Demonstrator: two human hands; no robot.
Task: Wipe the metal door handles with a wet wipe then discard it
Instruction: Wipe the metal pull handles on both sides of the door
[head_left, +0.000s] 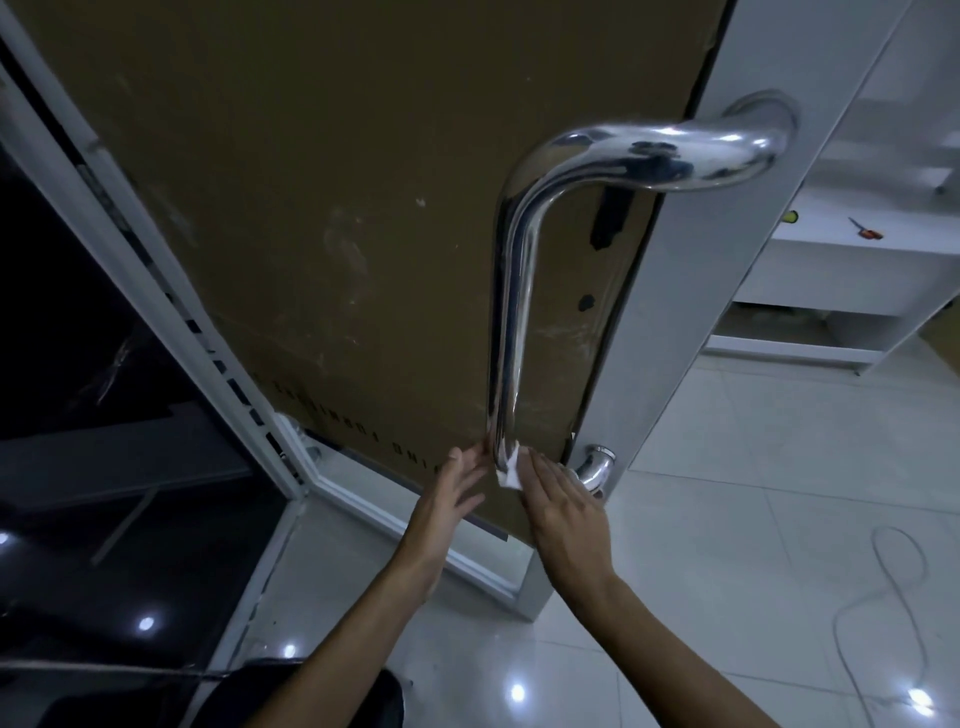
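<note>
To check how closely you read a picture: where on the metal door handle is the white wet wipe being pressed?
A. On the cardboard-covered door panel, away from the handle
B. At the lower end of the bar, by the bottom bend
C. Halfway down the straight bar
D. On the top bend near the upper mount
B: the wet wipe sits at the bottom of the metal door handle, between the left hand and right hand.

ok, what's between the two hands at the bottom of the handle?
Head view: the lower end of the metal door handle, with the white wet wipe against it beside the right hand; the left hand touches the other side.
</note>
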